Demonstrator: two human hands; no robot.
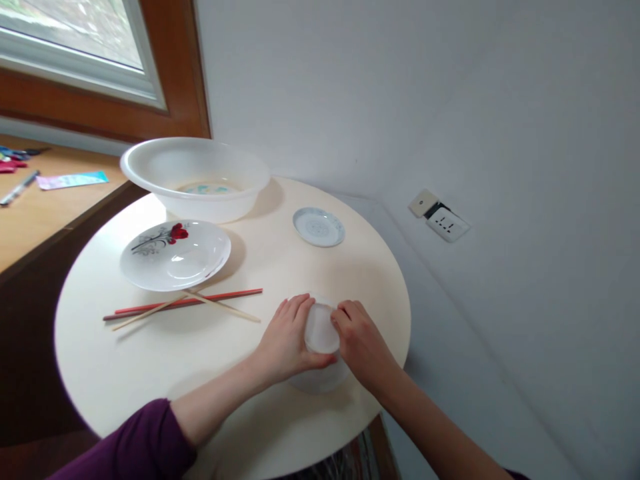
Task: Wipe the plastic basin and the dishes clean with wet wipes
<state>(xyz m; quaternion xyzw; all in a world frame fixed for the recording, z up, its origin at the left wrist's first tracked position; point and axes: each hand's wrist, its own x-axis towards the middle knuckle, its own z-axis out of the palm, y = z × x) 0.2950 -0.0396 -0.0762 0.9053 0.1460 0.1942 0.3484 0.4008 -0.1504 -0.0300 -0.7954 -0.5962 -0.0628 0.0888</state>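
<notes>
Near the front of the round table, my left hand curves around a small whitish round thing, its thumb along the near side and its fingers along the far side. My right hand is closed at the right rim of the same thing, fingers bent against the edge. Whether this is an upturned bowl or a lidded cup I cannot tell. Beneath it a pale, wider round piece shows, partly hidden by both hands. To the left lie crossed chopsticks, red, dark and bare wood.
A white dish with a red flower stands at the left. Behind it is a large white basin with bluish marks inside. A small blue-patterned plate lies farther back. Wall sockets are at right; a wooden desk adjoins at left.
</notes>
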